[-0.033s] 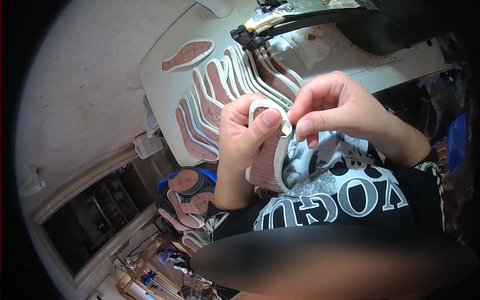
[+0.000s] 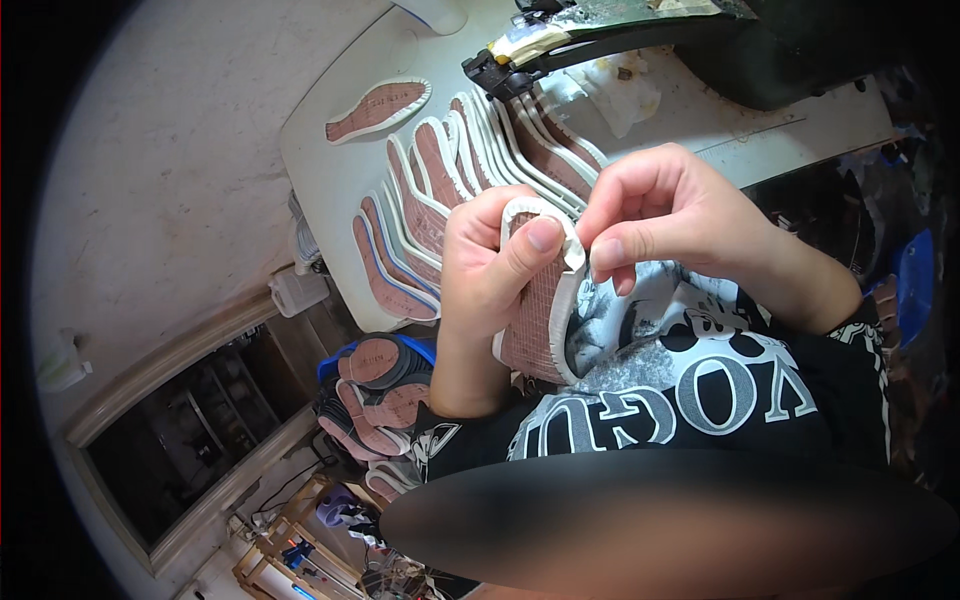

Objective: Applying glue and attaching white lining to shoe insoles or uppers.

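In my left hand [image 2: 490,260] is a shoe insole [image 2: 540,335], brownish pink with a white wrapped rim. My thumb presses on its face near the upper end and the other fingers go behind it. The rim is gathered into small pleats around that end, with a lump of white edging on the right side. Right beside that lump is my right hand [image 2: 660,220], fingers curled and thumb drawn close to the index finger. Whatever lies between those fingertips is too small to make out.
Behind my hands, a row of similar insoles [image 2: 435,165] leans together on the pale table [image 2: 330,110]. One insole [image 2: 378,110] lies apart at the far left. A dark machine arm [image 2: 620,40] overhangs the back. Lower left, a blue container [image 2: 428,350] holds stacked soles.
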`<state>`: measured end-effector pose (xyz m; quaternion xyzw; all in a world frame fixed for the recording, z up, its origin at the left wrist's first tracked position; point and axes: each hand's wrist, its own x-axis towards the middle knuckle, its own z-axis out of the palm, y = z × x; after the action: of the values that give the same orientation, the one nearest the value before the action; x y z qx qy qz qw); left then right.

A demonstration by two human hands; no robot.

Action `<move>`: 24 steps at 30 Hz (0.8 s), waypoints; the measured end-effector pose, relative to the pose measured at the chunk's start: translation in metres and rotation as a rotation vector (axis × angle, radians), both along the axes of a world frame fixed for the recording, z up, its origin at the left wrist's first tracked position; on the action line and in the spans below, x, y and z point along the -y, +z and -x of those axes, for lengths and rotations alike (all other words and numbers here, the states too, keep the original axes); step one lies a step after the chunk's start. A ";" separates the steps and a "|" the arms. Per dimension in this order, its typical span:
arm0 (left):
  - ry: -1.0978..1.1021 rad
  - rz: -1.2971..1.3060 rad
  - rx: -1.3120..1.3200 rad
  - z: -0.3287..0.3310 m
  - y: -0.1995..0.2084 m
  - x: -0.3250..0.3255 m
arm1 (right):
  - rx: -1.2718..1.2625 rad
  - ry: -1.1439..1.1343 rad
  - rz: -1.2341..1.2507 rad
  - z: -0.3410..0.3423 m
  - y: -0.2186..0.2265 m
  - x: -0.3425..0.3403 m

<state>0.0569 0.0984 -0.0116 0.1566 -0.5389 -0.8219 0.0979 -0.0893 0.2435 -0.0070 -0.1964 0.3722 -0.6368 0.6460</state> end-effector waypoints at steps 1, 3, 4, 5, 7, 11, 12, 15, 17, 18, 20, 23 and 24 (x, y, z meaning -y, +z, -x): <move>-0.041 -0.089 -0.010 -0.001 -0.003 0.002 | 0.005 0.001 0.008 -0.003 -0.004 0.002; -0.051 -0.085 -0.005 -0.002 -0.009 0.002 | 0.020 0.003 0.057 -0.005 -0.010 0.005; -0.059 -0.102 -0.019 -0.002 -0.012 0.003 | 0.021 0.001 0.058 -0.006 -0.010 0.006; -0.064 -0.120 -0.033 -0.003 -0.014 0.003 | 0.006 0.015 0.058 -0.005 -0.011 0.006; -0.052 -0.084 -0.029 -0.003 -0.009 0.003 | -0.009 0.029 0.057 -0.006 -0.010 0.006; 0.046 0.068 -0.035 0.003 0.003 -0.001 | -0.122 -0.021 0.011 -0.004 0.001 0.005; 0.046 0.066 -0.036 0.002 0.003 0.000 | -0.190 -0.028 -0.001 -0.003 0.004 0.005; 0.085 0.113 -0.002 0.001 0.007 0.000 | -0.334 -0.037 -0.058 -0.001 0.017 0.004; 0.176 0.208 0.041 0.003 0.009 -0.004 | -0.384 -0.088 -0.042 -0.006 0.015 0.004; 0.174 0.207 0.040 0.005 0.010 -0.005 | -0.433 -0.142 -0.027 -0.007 0.013 0.004; 0.203 0.223 0.073 0.006 0.012 -0.008 | -0.641 -0.210 0.052 -0.010 0.009 0.005; 0.207 0.212 0.037 0.005 0.012 -0.009 | -0.913 -0.223 0.130 -0.008 0.017 0.004; 0.206 0.212 0.037 0.003 0.010 -0.006 | -0.981 -0.169 0.124 -0.007 0.020 0.004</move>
<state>0.0537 0.1048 -0.0018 0.2149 -0.6055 -0.7429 0.1878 -0.0826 0.2394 0.0129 -0.4797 0.6083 -0.5405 0.3282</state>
